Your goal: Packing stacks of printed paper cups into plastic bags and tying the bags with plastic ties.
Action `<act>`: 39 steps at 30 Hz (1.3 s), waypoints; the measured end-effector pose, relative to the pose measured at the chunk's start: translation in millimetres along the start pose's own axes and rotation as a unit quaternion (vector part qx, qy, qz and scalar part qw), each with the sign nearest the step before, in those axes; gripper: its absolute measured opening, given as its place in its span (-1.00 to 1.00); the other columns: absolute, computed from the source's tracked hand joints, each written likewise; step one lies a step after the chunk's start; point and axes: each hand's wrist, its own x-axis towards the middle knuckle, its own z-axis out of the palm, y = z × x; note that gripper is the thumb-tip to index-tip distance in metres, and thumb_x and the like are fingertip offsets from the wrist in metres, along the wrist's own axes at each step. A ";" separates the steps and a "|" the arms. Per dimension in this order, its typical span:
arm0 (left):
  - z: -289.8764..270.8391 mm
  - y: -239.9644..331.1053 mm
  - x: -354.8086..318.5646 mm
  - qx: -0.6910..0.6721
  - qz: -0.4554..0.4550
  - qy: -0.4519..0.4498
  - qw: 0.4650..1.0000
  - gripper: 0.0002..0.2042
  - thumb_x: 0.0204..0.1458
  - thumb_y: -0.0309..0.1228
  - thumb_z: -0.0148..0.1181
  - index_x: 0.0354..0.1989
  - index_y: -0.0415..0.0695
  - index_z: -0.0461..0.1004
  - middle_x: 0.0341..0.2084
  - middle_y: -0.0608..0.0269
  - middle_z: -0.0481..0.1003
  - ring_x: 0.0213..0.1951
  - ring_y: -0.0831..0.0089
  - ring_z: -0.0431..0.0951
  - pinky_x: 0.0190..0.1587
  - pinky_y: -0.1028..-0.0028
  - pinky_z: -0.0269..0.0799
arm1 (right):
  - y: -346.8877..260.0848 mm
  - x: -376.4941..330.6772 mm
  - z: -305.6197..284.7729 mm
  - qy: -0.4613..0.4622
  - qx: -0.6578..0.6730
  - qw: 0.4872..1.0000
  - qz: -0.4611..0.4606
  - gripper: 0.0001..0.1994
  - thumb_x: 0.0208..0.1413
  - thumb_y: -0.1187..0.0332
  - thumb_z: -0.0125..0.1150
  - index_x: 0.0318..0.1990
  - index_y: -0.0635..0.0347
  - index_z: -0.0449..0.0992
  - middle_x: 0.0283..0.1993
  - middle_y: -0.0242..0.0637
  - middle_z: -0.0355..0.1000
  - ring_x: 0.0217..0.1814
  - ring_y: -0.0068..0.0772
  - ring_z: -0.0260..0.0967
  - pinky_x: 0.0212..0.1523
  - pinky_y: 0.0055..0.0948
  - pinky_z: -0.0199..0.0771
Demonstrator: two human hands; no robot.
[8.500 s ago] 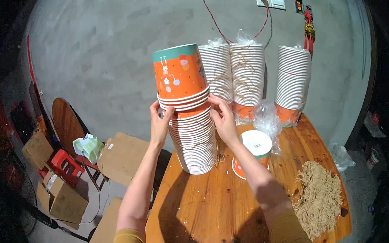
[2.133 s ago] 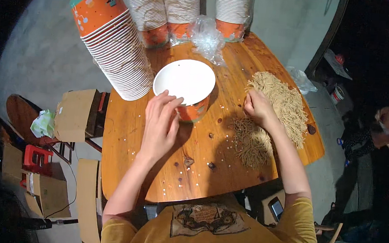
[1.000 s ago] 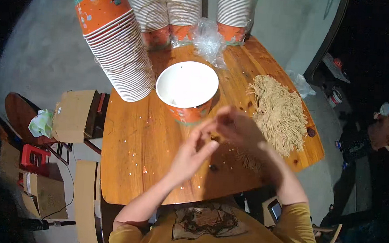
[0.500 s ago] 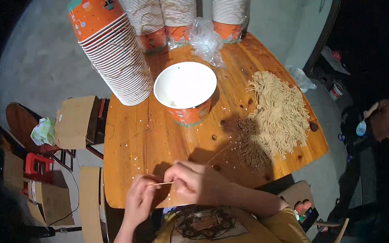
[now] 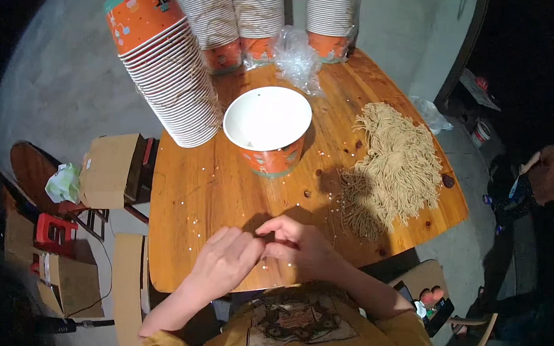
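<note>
My left hand [image 5: 227,255] is closed, back of the hand up, over the near edge of the table. Beside it my right hand [image 5: 294,247] curls in a pinch, thumb and forefinger meeting the left fingertips. A thin tan string runs between the two grips; the fingers now hide it almost wholly. Just beyond the hands stands an upright white-lined paper bucket [image 5: 267,118] with an orange and green outside. To the right lies a loose heap of tan strings [image 5: 398,161], its near-left part in shadow.
A tall leaning stack of paper buckets [image 5: 168,81] stands at the left, with more wrapped stacks [image 5: 258,13] behind. Crumpled clear plastic [image 5: 296,60] lies between them. Small white beads dot the wooden table [image 5: 184,231]. Cardboard boxes [image 5: 109,169] and a red stool [image 5: 55,234] are left; a person [image 5: 547,170] is far right.
My hands have come closer together, and the string stretched between them is covered. The left hand has turned over, back up; the right has shifted right and slightly away from me.
</note>
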 end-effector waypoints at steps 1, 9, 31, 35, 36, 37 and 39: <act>3.1 0.5 2.0 0.012 0.002 -0.014 1.000 -0.85 -0.16 -0.46 0.11 -0.38 -0.17 0.38 -0.57 0.26 0.29 -0.46 0.35 0.36 -0.38 0.40 0.32 | 0.1 -2.5 -2.2 0.016 -0.006 1.000 -0.011 -0.69 0.09 0.38 0.20 -0.03 0.26 0.37 -0.51 -0.52 0.29 -0.45 -0.75 0.18 -0.42 -0.62 0.21; 10.6 -3.1 22.7 -0.001 0.023 0.020 1.000 -0.84 -0.17 -0.47 0.12 -0.39 -0.18 0.33 -0.56 0.25 0.30 -0.46 0.33 0.38 -0.38 0.39 0.35 | 31.9 -1.9 -16.2 0.137 -0.071 0.972 -0.176 -0.78 0.15 0.33 0.08 -0.08 0.20 0.41 -0.57 -0.49 0.29 -0.51 -0.69 0.24 -0.44 -0.59 0.25; 18.1 -53.5 90.7 0.004 -0.043 0.165 0.985 -0.72 -0.12 -0.55 0.16 -0.19 -0.23 0.31 -0.22 0.09 0.32 -0.10 0.12 0.33 -0.05 0.21 0.23 | 21.2 50.6 -39.9 0.372 -0.108 0.886 -0.254 -0.94 0.07 0.53 0.10 -0.40 0.19 0.36 -0.63 -0.49 0.26 -0.60 -0.74 0.15 -0.56 -0.60 0.20; 26.2 -80.5 101.4 -0.086 -0.098 0.009 0.991 -0.78 -0.11 -0.54 0.13 -0.23 -0.19 0.42 -0.33 0.04 0.41 -0.18 0.08 0.41 -0.12 0.24 0.31 | 14.2 61.8 -43.4 0.391 -0.077 0.908 -0.128 -0.94 0.02 0.46 0.12 -0.40 0.17 0.37 -0.63 -0.42 0.32 -0.61 -0.64 0.28 -0.56 -0.55 0.28; 26.5 -79.2 102.3 -0.087 -0.078 0.037 0.992 -0.80 -0.09 -0.54 0.12 -0.24 -0.20 0.45 -0.38 -0.02 0.45 -0.23 0.02 0.45 -0.17 0.21 0.36 | 16.3 64.5 -44.5 0.394 -0.078 0.906 -0.131 -0.94 0.02 0.46 0.12 -0.40 0.17 0.37 -0.63 -0.42 0.32 -0.61 -0.64 0.28 -0.56 -0.55 0.28; 26.9 -76.7 103.1 -0.088 -0.074 0.038 0.993 -0.80 -0.09 -0.54 0.12 -0.24 -0.20 0.45 -0.38 -0.02 0.45 -0.23 0.02 0.45 -0.17 0.21 0.36 | 22.3 68.2 -46.4 0.396 -0.074 0.907 -0.125 -0.93 0.00 0.45 0.14 -0.40 0.17 0.37 -0.63 -0.41 0.34 -0.61 -0.60 0.33 -0.56 -0.53 0.30; 27.5 -72.4 104.7 -0.173 -0.125 0.007 0.977 -0.77 -0.02 -0.54 0.11 -0.15 -0.22 0.42 -0.36 0.00 0.48 -0.30 0.09 0.52 -0.24 0.30 0.40 | 29.0 72.5 -50.1 0.396 -0.086 0.905 -0.126 -0.93 -0.01 0.44 0.15 -0.41 0.16 0.38 -0.64 -0.38 0.35 -0.61 -0.54 0.39 -0.55 -0.49 0.34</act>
